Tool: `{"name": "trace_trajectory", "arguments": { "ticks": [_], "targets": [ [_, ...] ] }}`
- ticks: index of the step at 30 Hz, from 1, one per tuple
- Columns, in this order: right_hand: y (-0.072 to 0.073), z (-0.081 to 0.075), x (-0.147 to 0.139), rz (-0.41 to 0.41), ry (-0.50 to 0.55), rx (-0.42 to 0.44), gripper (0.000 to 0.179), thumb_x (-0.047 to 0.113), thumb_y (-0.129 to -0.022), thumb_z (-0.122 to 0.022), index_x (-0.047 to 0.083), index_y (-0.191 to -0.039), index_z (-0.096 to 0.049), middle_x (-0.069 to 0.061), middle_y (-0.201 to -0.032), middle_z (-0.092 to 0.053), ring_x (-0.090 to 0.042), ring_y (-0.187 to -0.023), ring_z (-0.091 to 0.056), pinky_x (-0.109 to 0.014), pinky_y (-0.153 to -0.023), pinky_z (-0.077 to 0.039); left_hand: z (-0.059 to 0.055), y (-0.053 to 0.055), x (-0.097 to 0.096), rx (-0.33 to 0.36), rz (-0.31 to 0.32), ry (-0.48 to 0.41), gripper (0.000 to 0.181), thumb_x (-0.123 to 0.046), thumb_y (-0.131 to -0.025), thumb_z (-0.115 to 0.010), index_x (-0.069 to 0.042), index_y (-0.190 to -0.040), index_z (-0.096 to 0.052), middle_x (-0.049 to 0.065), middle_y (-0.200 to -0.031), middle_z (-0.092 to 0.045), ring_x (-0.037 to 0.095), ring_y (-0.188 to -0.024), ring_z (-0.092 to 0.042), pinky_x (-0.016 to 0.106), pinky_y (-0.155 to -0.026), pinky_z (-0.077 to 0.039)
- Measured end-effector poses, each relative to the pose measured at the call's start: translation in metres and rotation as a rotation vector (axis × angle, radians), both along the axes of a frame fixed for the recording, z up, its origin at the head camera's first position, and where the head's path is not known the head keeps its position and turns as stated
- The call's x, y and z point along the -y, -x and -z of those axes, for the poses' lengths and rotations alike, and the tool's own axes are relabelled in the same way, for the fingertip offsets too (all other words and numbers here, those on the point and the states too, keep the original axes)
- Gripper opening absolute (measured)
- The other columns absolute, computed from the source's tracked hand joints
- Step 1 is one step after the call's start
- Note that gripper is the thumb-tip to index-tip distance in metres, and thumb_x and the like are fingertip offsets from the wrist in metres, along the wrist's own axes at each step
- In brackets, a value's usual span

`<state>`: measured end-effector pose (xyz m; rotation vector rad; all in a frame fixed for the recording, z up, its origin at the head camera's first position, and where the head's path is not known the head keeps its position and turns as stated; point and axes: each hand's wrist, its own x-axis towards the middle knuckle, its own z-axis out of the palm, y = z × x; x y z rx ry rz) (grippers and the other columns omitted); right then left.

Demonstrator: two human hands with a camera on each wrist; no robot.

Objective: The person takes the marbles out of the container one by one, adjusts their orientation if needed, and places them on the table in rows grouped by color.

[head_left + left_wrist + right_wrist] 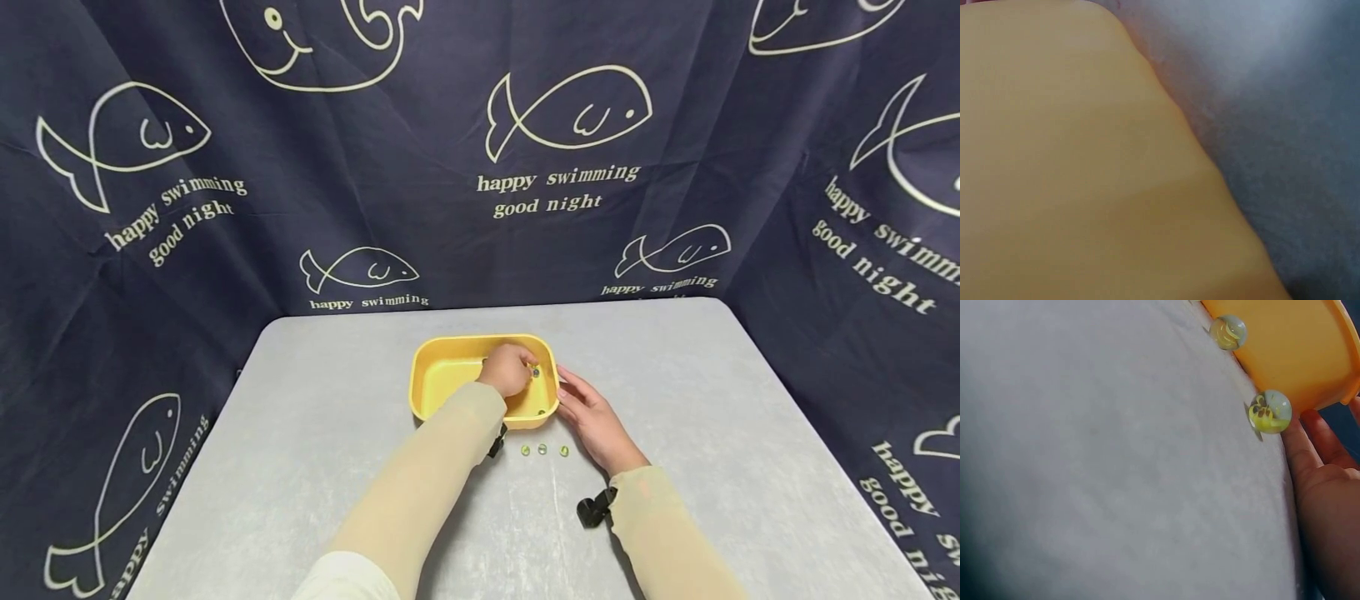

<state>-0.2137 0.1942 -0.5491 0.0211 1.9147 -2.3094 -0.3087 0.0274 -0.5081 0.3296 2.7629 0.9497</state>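
Left hand [507, 369] is down inside the yellow tray [446, 383], right half, fingers bent toward a marble [536, 373] by the right wall. Can't tell if it's pinched or only touched: the back of the hand covers the grip, and the left wrist view gives just yellow tray wall and table. Another marble [541, 412] sits in the tray's near right corner, apart from the fingers. Right hand [598, 421] has its fingers extended and apart, touching the tray's right end from outside. Three marbles in a row [542, 449] lie on the grey table [315, 450], just beside the tray's near side, toward its right.

Step looks like fingering a marble in the tray. To do it well: thumb and fingertip on opposite sides, light squeeze, as round glass would likely skid; use the right wall as a backstop. Right hand should brace without tipping the tray. Lift clear of the rim, and mind the row so nothing rolls.
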Motion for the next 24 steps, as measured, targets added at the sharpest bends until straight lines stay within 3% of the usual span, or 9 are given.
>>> {"name": "trace_trajectory", "arguments": {
  "ticks": [8,15,24],
  "targets": [
    [0.0012,0.001,-0.0006,0.003,-0.007,0.012,0.053,0.011,-0.108,-0.055,0.01,-0.158,-0.04,-0.023,-0.148,-0.045,-0.036,-0.137,-0.049,-0.03,-0.106,-0.047,0.0002,0.0013,-0.0017,0.02,-0.004,0.035,0.032,-0.002,-0.095,-0.062,-0.017,-0.117,-0.079,-0.007,-0.118,-0.073,0.011,-0.099,-0.064,0.029,-0.097,-0.05],
    [0.001,0.0014,-0.0015,0.004,-0.016,-0.002,0.053,0.013,-0.107,-0.056,0.01,-0.158,-0.04,-0.023,-0.148,-0.045,-0.036,-0.136,-0.05,-0.03,-0.105,-0.047,0.0021,0.0038,-0.0045,0.005,-0.026,0.056,0.026,-0.004,-0.094,-0.065,-0.016,-0.113,-0.078,-0.005,-0.109,-0.073,0.014,-0.094,-0.063,0.031,-0.095,-0.051],
    [0.0,0.0001,-0.0007,0.005,-0.025,-0.007,0.053,0.009,-0.107,-0.053,0.01,-0.158,-0.04,-0.022,-0.148,-0.045,-0.035,-0.136,-0.049,-0.028,-0.105,-0.046,0.0053,0.0062,-0.0069,-0.028,-0.045,0.096,0.013,-0.006,-0.092,-0.068,-0.016,-0.093,-0.075,-0.004,-0.095,-0.07,0.013,-0.085,-0.06,0.028,-0.086,-0.051]
  ]
}}
